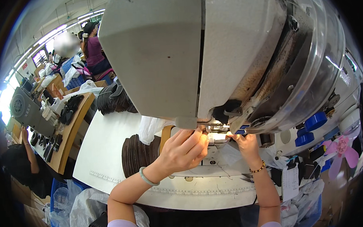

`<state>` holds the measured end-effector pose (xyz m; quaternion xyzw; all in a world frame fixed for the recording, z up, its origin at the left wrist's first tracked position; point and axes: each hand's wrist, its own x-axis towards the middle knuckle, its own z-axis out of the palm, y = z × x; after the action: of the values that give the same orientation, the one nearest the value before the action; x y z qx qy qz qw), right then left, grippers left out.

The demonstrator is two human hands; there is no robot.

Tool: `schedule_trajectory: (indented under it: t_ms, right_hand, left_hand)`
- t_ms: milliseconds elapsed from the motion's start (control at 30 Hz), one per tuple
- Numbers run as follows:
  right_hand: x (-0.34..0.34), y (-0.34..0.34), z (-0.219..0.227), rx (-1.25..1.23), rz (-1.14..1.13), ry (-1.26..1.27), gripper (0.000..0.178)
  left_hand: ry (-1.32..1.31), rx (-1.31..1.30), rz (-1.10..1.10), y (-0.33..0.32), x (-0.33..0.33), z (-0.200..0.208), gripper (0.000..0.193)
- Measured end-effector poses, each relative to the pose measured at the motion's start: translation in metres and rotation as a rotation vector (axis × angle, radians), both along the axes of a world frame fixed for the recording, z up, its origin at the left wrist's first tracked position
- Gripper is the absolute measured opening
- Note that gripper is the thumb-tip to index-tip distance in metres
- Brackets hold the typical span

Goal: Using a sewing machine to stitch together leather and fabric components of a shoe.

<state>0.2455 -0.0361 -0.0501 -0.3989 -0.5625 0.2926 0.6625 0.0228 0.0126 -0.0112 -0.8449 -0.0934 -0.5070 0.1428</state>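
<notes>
The large white head of a sewing machine (159, 54) fills the upper middle of the head view. Under its lit needle area, my left hand (184, 150) is closed, thumb and fingers pinched together close to the needle. My right hand (246, 145) sits just right of the lamp glow, its thumb and forefinger pressed together. What either hand pinches is too small and too glared to make out. Left of my left wrist stands a row of dark brown flat pieces (137, 157), packed on edge on the white worktable (101, 152).
More dark pieces (114, 99) lie behind, beside a crumpled white plastic bag (150, 128). A pink fan (341, 147) and blue spools (314, 121) are at right. Plastic bags (87, 207) hang below the table's left edge. Other people (94, 52) sit farther left.
</notes>
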Motion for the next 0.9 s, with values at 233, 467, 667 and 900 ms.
schedule_trajectory:
  t_ms: [233, 467, 667, 900]
  right_hand:
    - [0.011, 0.011, -0.018, -0.005, -0.342, -0.349, 0.026]
    - [0.019, 0.003, -0.008, 0.123, -0.371, -0.266, 0.037]
    - [0.041, 0.019, -0.022, 0.24, -0.449, -0.545, 0.034]
    - [0.019, -0.011, 0.027, 0.225, -0.439, -0.77, 0.037]
  left_hand:
    - [-0.029, 0.096, 0.053, 0.002, -0.016, -0.002, 0.017]
    - [-0.106, 0.025, -0.091, 0.013, 0.013, -0.017, 0.021]
    - [-0.135, 0.02, -0.15, 0.013, 0.007, -0.022, 0.02]
    - [-0.159, 0.021, -0.216, 0.029, 0.026, -0.033, 0.021]
